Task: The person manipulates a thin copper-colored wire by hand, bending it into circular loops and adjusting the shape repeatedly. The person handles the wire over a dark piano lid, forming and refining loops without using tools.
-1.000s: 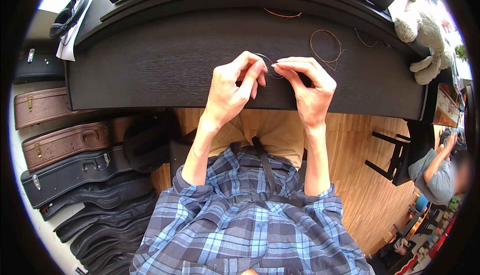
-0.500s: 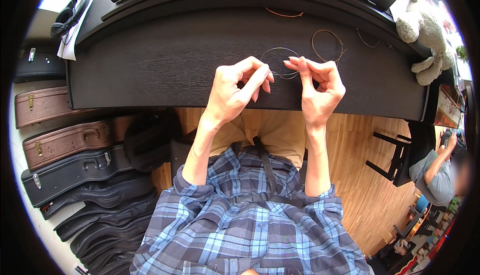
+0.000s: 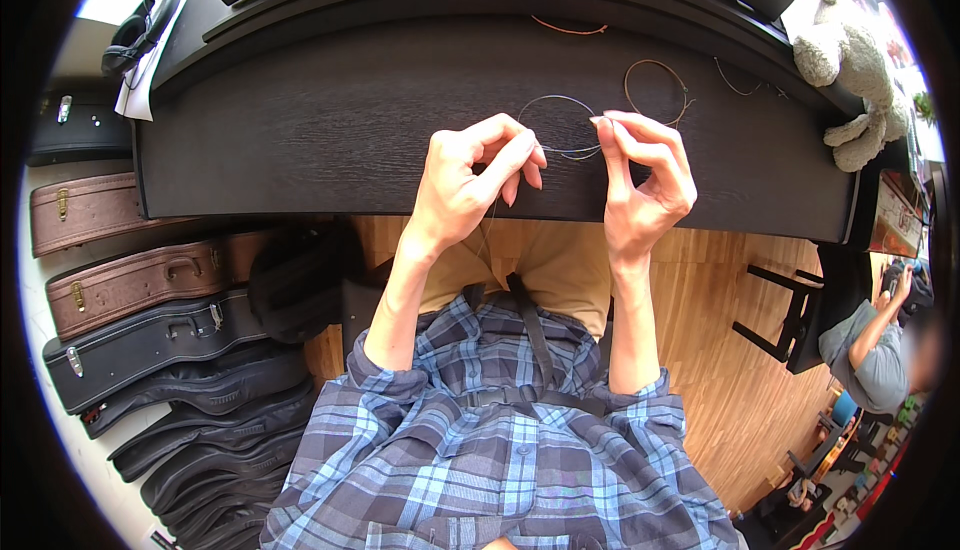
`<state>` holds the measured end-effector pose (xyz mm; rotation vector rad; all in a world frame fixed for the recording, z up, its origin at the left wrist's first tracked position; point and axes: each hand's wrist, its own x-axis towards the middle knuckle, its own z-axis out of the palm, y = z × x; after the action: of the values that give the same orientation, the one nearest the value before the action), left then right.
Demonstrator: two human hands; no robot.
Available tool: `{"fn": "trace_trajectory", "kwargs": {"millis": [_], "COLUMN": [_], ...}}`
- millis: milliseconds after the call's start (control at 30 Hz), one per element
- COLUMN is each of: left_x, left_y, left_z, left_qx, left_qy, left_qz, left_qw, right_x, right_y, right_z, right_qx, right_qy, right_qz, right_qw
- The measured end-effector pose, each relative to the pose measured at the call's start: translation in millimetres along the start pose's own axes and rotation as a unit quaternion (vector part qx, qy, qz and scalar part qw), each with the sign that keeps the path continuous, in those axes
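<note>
Held up in front of the dark tabletop (image 3: 350, 120) is a thin, silvery guitar string (image 3: 556, 98), wound into a loop. My left hand (image 3: 465, 182) pinches the loop's left side between thumb and fingers, and a loose length trails down below this hand. At the loop's right side my right hand (image 3: 648, 185) has thumb and index fingertip pressed together on the string, its other fingers curled. Just beyond my right hand lies a bronze-coloured coiled string (image 3: 627, 78). Farther back rest an orange-brown piece of string (image 3: 570, 30) and a thin, pale curved string (image 3: 735, 82).
Guitar cases (image 3: 140, 270) stand in a row at my left. Headphones (image 3: 140, 30) sit at the far left corner, a grey plush toy (image 3: 850, 60) at the right end. A black stool (image 3: 800, 310) and another person (image 3: 870, 350) are to the right.
My right hand has shifted slightly right, and its fingers have moved into a more upright pinch. The loop looks a little wider. My left hand stays almost still.
</note>
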<state>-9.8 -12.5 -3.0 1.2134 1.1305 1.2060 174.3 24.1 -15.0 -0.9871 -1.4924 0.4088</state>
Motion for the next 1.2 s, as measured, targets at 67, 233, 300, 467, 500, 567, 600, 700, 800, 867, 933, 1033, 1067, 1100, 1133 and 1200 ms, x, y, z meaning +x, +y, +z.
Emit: {"fn": "trace_trajectory", "kwargs": {"millis": [67, 233, 300, 467, 500, 567, 600, 700, 800, 867, 933, 1033, 1067, 1100, 1133, 1200], "left_x": [0.0, -0.3, 0.0, 0.0, 0.1, 0.4, 0.5, 0.3, 0.2, 0.3, 0.4, 0.5, 0.9, 1.0, 1.0, 1.0], "left_y": [-0.6, -0.6, -0.4, -0.8, -1.3, -2.4, -3.1, -4.6, -4.8, -4.2, -2.9, -1.4, -1.3, -1.3, -1.3, -1.3], "left_z": [-0.2, -2.1, -2.2, -1.5, -1.3, -1.7, -1.8, -2.0, -1.8, -1.3, -1.5, -1.7, -1.4, -1.2, -1.3, -1.6], "left_qx": [0.001, -0.006, -0.013, -0.017, -0.024, -0.02, -0.023, -0.032, -0.047, -0.034, -0.024, -0.011, -0.01, -0.01, -0.012, -0.016], "left_qy": [-0.005, -0.013, -0.01, 0.0, 0.003, 0.005, 0.007, 0.008, 0.012, 0.011, 0.007, -0.002, -0.002, -0.001, -0.002, -0.003], "left_qz": [-0.003, -0.004, -0.008, -0.008, -0.01, -0.006, -0.008, -0.005, -0.008, -0.006, -0.008, -0.012, -0.011, -0.01, -0.011, -0.013], "left_qw": [1.0, 1.0, 1.0, 1.0, 1.0, 1.0, 1.0, 0.999, 0.999, 0.999, 1.0, 1.0, 1.0, 1.0, 1.0, 1.0], "right_x": [-0.6, -1.6, -1.3, 0.6, 0.5, -0.6, -0.6, -0.4, 0.0, 1.2, 3.4, 1.7, 1.1, 0.2, -0.9, -2.4], "right_y": [-1.5, -8.6, -12.7, -15.8, -15.3, -13.7, -12.3, -8.5, -6.4, -5.2, -2.5, 2.3, 4.0, 5.7, 7.1, 9.0], "right_z": [-2.5, -1.2, -1.6, 0.8, 1.0, 1.1, 0.2, -0.5, 0.9, -0.4, -3.5, -4.0, -5.6, -6.8, -7.2, -7.4], "right_qx": [-0.008, 0.026, 0.041, 0.063, 0.06, 0.051, 0.046, 0.037, 0.072, 0.108, 0.059, 0.087, 0.087, 0.087, 0.114, 0.169], "right_qy": [0.0, -0.023, -0.036, -0.07, -0.076, -0.09, -0.102, -0.126, -0.102, -0.081, -0.049, 0.001, 0.004, 0.006, 0.011, 0.021], "right_qz": [-0.012, 0.062, 0.112, 0.135, 0.128, 0.114, 0.099, 0.063, 0.063, 0.08, 0.039, 0.06, 0.057, 0.053, 0.07, 0.102], "right_qw": [1.0, 0.997, 0.992, 0.986, 0.987, 0.988, 0.989, 0.989, 0.99, 0.988, 0.996, 0.994, 0.995, 0.995, 0.991, 0.98]}}
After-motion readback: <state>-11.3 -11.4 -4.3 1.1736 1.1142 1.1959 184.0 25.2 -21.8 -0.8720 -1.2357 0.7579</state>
